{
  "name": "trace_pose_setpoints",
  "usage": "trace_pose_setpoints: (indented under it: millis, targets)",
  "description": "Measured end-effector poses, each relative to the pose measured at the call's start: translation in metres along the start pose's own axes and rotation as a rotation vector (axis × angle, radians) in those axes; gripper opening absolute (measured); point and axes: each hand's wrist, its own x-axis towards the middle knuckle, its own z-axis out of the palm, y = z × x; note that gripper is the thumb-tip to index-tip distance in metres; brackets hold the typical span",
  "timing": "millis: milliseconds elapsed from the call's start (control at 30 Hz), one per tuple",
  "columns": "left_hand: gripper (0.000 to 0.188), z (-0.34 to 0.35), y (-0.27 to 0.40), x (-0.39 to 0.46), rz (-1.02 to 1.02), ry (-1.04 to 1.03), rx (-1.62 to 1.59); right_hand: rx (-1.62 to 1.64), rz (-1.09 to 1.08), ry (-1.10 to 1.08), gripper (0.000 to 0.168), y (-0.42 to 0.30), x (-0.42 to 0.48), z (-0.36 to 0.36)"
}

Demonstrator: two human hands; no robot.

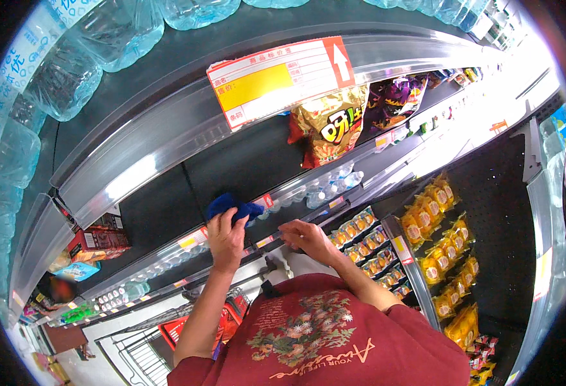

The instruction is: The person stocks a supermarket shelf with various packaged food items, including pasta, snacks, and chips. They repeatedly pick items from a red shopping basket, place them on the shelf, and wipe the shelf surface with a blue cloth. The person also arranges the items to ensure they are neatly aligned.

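A bunched blue cloth (232, 207) is in my left hand (227, 236), pressed under its fingertips at the front edge of a dark shelf (167, 202). My right hand (307, 240) hovers in front of the lower shelf edge, fingers loosely curled, with nothing visible in it. Price tags (193, 239) line the shelf edge beside the cloth. Farther right on the same shelf stands a gold and red snack bag (333, 128), with a purple snack bag (398, 101) beyond it. Toward the left end lie red boxes (100, 241) and a blue packet (80, 270).
A large price card (280, 79) hangs on the upper shelf's front rail, below big water bottles (118, 34). Small bottles (333, 186) fill the shelf beneath. Packaged yellow snacks (432, 207) stand at right. A shopping cart (143, 357) and red basket (174, 330) are at lower left.
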Motion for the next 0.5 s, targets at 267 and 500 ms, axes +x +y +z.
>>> trace_pose_setpoints:
  millis: [267,500]
  targets:
    - [0.028,0.018,0.086,0.046,-0.075,0.077,-0.354,0.517,-0.047,0.134,0.039,-0.015,0.007,-0.009]
    - [0.033,0.027,0.112,0.039,-0.137,-0.050,-0.720,0.636,0.019,0.388,0.037,-0.011,0.010,-0.014]
